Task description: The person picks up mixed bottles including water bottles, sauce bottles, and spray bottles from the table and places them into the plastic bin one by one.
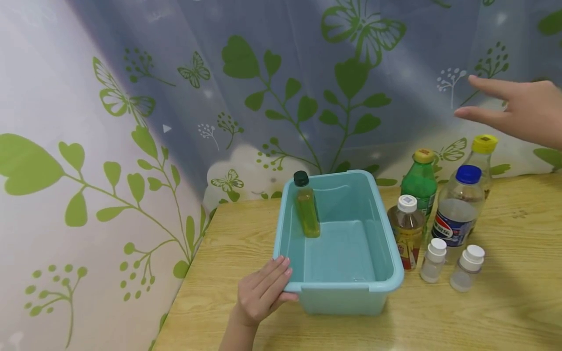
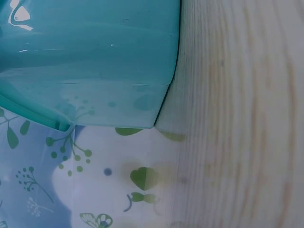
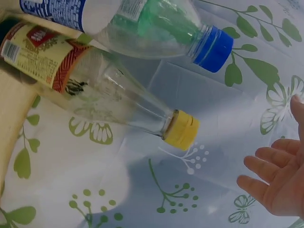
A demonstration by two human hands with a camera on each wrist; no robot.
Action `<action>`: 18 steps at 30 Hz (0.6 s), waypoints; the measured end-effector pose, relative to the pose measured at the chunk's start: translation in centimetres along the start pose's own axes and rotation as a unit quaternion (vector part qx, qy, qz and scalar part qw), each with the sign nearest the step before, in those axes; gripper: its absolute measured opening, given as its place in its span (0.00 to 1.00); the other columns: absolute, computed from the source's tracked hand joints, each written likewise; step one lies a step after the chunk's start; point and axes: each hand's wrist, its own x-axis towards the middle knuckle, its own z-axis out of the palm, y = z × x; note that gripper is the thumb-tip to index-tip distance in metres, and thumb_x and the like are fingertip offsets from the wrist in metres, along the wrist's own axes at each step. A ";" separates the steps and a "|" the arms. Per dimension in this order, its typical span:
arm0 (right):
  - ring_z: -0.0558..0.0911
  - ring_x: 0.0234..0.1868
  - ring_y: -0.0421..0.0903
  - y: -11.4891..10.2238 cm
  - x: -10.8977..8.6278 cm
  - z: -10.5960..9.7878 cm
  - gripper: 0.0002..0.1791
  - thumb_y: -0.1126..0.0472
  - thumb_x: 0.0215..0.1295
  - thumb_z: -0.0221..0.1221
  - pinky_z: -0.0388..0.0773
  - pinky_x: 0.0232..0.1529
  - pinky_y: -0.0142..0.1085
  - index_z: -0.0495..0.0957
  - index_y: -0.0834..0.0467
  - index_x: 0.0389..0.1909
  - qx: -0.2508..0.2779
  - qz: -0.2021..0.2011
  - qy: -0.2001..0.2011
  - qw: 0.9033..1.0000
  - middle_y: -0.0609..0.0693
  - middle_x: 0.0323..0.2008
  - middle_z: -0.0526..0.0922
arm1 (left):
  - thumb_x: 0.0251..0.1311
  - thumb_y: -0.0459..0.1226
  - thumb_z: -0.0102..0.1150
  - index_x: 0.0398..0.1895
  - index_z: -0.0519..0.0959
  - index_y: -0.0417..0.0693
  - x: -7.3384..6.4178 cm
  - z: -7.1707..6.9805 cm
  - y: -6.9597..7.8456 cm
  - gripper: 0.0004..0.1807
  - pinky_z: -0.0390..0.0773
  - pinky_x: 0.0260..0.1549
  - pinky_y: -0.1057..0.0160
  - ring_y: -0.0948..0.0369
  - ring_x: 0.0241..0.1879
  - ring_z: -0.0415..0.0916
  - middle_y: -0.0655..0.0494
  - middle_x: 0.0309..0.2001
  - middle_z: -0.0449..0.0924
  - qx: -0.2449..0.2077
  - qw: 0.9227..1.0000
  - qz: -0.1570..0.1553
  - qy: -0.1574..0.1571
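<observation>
My left hand [image 1: 265,290] holds the near left corner of a light blue plastic basin [image 1: 342,300], its fingers over the rim and its thumb by the front wall. In the left wrist view the basin's side [image 2: 104,52] shows, while the hand is out of frame. A green-capped bottle of yellowish liquid [image 1: 309,209] leans inside against the left wall. My right hand [image 1: 522,107] is raised over the bottles, fingers spread and holding nothing. Nearest it stands the clear yellow-capped bottle [image 3: 114,92], beside the blue-capped bottle [image 3: 152,31].
Right of the basin stand a green bottle with a yellow cap [image 1: 419,183], a white-capped brown drink bottle [image 1: 406,234] and two small white-capped bottles, one [image 1: 433,263] left of the other [image 1: 466,270]. The wooden table [image 1: 518,302] meets a leaf-patterned curtain [image 1: 281,97] behind.
</observation>
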 end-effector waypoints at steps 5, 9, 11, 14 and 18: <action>0.58 0.62 0.76 0.4 -0.7 0.3 0.43 0.39 0.69 0.47 0.54 0.56 0.73 0.40 0.56 0.74 0.105 0.039 -0.037 0.993 0.75 0.66 0.53 | 0.64 0.46 0.56 0.27 0.84 0.33 0.1 0.0 0.0 0.22 0.85 0.24 0.64 0.54 0.25 0.84 0.43 0.25 0.85 -0.007 1.000 -0.006 0.002; 0.52 0.66 0.74 1.2 -0.8 1.0 0.43 0.41 0.70 0.48 0.50 0.58 0.73 0.37 0.52 0.75 0.155 0.053 -0.046 0.985 0.73 0.68 0.48 | 0.63 0.46 0.56 0.26 0.83 0.33 0.2 0.0 0.1 0.22 0.85 0.23 0.64 0.54 0.24 0.84 0.43 0.24 0.85 -0.009 1.000 -0.008 0.002; 0.49 0.68 0.73 1.8 -0.8 1.5 0.43 0.42 0.69 0.50 0.48 0.59 0.73 0.36 0.50 0.75 0.185 0.058 -0.042 0.980 0.71 0.70 0.46 | 0.63 0.46 0.56 0.26 0.83 0.33 0.3 0.0 0.1 0.22 0.85 0.23 0.64 0.54 0.24 0.84 0.42 0.25 0.85 -0.010 1.000 -0.008 0.001; 0.48 0.71 0.68 2.8 -0.8 2.6 0.43 0.44 0.69 0.52 0.47 0.64 0.70 0.36 0.46 0.74 0.216 0.068 -0.026 0.974 0.65 0.73 0.45 | 0.63 0.46 0.56 0.27 0.84 0.33 0.3 0.0 0.1 0.22 0.85 0.23 0.63 0.54 0.24 0.84 0.42 0.25 0.84 -0.011 1.000 -0.010 0.000; 0.46 0.71 0.65 3.2 -1.1 3.2 0.44 0.47 0.68 0.55 0.47 0.65 0.68 0.37 0.47 0.75 0.247 0.069 -0.017 0.966 0.63 0.73 0.44 | 0.64 0.46 0.56 0.26 0.83 0.33 0.3 0.1 0.1 0.22 0.85 0.23 0.63 0.54 0.24 0.84 0.42 0.25 0.84 -0.014 1.000 -0.012 0.000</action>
